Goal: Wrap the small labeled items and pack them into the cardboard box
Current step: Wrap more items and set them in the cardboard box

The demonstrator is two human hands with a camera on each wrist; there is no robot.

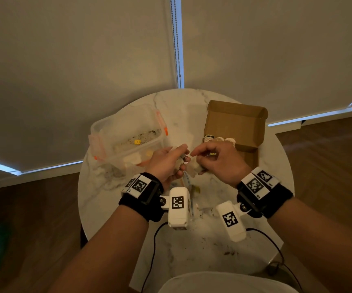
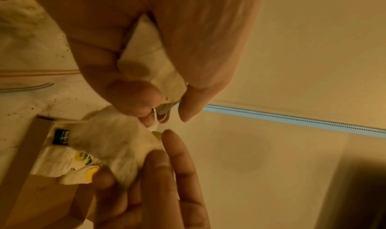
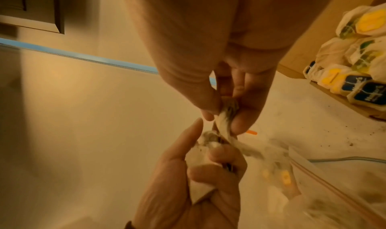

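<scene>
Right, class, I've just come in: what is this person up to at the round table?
The person is wrapping a small item in white paper above the marble table. The left hand grips the paper bundle, while the right hand pinches and twists its loose end. Several wrapped labeled items already sit in the open cardboard box. A clear plastic tub with orange clips sits to the left, with a few small pieces inside.
</scene>
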